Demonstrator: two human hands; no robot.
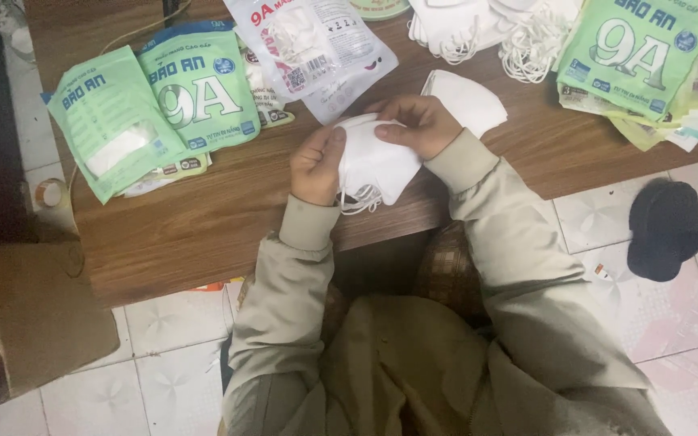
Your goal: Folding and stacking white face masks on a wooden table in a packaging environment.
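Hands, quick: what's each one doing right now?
Left hand: closed on the stack of white face masks, gripping its left edge.
Right hand: closed on the same stack, fingers over its top.

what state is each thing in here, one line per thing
left hand: closed on the stack of white masks
right hand: fingers on top of the stack
stack of white masks: folded flat, held over the table edge, ear loops hanging
single white mask: lying flat on the table
green pouches: lying flat, overlapping
clear pouch: lying flat
dark slipper: on the tiled floor
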